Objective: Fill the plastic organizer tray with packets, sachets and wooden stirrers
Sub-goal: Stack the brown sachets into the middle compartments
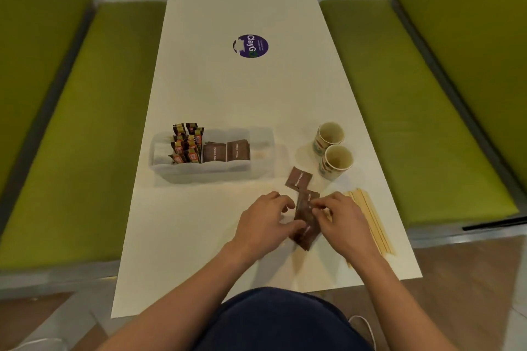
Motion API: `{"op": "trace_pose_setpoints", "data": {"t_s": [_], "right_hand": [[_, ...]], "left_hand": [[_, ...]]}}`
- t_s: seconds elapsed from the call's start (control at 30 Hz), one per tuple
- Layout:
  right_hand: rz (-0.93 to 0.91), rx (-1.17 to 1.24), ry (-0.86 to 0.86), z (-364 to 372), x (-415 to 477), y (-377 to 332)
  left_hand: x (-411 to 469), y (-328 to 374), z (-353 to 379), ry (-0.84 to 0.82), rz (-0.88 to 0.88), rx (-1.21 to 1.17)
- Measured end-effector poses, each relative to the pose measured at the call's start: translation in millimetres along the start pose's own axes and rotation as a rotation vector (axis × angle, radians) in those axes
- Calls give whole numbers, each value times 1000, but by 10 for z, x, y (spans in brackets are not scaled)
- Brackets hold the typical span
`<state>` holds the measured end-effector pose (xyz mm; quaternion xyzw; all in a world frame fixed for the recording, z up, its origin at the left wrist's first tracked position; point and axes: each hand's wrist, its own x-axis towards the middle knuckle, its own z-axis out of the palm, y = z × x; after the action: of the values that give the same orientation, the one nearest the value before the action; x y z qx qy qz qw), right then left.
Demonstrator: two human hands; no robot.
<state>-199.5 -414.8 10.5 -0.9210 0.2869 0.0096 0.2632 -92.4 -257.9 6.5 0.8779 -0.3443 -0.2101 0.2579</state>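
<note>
Lap (pixel 285 319): dark blue clothing, lowest in view, just off the near edge of the table.
Left hand (pixel 263 221): low over the near right part of the table; fingers curled, thumb and fingertips gripping the left edge of the held sachets.
Right hand (pixel 339 218): facing the left one; fingers bent, pinching the right edge of the same stack near its far end.
Held sachets (pixel 305 216): small stack of brown sachets between both hands, long side running away from the camera; touching the tabletop or just above it, cannot tell which.
Loose sachet (pixel 298 178): single brown one, flat on the table just beyond the held stack, turned at an angle.
Wooden stirrers (pixel 370 216): pale bundle lying flat just right of the right hand, partly hidden by it.
Organizer tray (pixel 211 174): translucent plastic, long side across the table, beyond and left of the hands.
Tray, left end: something white (pixel 162 152), too blurred to name.
Tray, next compartment: orange-and-brown packets (pixel 186 142), upright, tops above the rim.
Tray, middle: two batches of stored brown sachets (pixel 226 151), side by side, standing on edge.
Tray, right end: pale contents (pixel 259 154), cannot tell what.
Paper cups (pixel 338 161): two, upright, touching each other, right of the tray, pale insides showing.
Table (pixel 228 94): long and white, round purple sticker (pixel 251 45) farther along.
Benches (pixel 71 122): green cushions on either side.
</note>
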Motion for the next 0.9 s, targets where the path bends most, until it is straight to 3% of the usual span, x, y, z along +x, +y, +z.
{"op": "trace_pose_setpoints", "data": {"t_s": [0.17, 0.4, 0.8, 0.9], "right_hand": [[0, -55, -72, 22, -63, 162], [-48, -100, -126, 24, -95, 110], [0, 317, -76, -79, 14, 8], [-20, 400, -16, -87, 50, -80]], "left_hand": [[-5, 193, 244, -61, -70, 34], [-27, 128, 280, -45, -239, -229], [-137, -69, -51, -31, -228, -421], [-225, -146, -303, 102, -270, -440]]}}
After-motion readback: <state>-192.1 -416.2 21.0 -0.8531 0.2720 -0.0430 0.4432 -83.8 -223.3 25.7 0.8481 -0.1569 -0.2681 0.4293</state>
